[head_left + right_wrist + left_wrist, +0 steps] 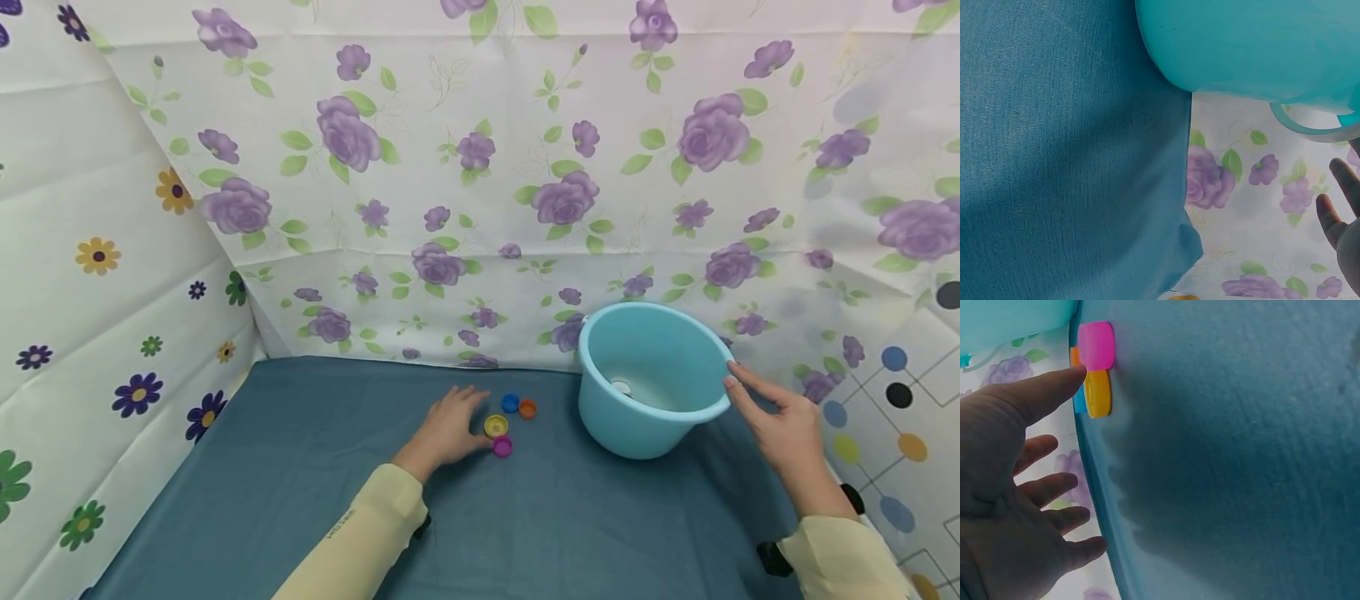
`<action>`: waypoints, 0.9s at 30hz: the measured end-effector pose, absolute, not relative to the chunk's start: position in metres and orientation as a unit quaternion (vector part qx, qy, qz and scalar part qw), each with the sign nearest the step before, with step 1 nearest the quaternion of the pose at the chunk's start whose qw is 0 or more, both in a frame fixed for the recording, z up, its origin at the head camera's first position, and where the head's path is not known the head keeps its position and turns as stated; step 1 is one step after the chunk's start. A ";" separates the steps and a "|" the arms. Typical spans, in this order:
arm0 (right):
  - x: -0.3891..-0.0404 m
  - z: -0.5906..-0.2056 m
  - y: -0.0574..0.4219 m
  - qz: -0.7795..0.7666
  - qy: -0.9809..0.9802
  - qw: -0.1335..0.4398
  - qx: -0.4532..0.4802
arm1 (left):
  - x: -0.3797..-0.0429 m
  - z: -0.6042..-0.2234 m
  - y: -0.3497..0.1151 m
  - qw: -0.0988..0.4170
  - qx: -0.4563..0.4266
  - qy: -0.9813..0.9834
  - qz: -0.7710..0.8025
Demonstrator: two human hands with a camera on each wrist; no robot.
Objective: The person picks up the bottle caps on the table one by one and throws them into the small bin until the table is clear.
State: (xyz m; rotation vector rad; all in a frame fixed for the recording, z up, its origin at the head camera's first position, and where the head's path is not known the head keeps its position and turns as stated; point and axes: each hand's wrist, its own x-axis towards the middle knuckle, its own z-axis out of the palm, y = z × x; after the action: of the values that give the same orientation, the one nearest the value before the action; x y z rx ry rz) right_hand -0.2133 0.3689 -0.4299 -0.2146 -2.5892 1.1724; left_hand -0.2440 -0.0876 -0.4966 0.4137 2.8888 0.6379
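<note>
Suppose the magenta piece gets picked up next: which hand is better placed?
Left, I'd judge: the left hand has its thumb right beside the magenta piece. The right hand is at the rim of the light-blue bucket, which stands between that hand and the piece.

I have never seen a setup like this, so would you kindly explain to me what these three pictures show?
There is no robot here: a person works with two bare hands. The wide picture is taken from the head, looking forward and down; the other two are taken from the left and right wrists.

On a blue cloth lie a magenta piece, a yellow piece, a blue piece and an orange piece, all small and round. To their right stands a light blue bucket.

The left hand holds nothing; its thumb is close to the magenta piece, perhaps touching it. The right hand has its fingers at the bucket's rim.
</note>
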 end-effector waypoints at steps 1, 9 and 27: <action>-0.213 -0.430 0.369 0.406 -0.899 0.145 -0.074 | -0.244 -0.498 -0.087 0.082 0.137 0.964 0.213; -0.212 -0.431 0.368 0.401 -0.901 0.147 -0.075 | -0.247 -0.509 -0.085 0.093 0.138 0.961 0.222; -0.214 -0.431 0.369 0.368 -0.912 0.167 -0.070 | -0.249 -0.515 -0.077 0.133 0.147 0.959 0.205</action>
State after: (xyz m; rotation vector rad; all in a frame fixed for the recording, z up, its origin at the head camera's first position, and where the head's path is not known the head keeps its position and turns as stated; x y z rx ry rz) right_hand -0.2142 0.3688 -0.4314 -0.1982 -2.5949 1.0476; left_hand -0.2489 -0.0774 -0.5149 0.4263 2.7809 0.5938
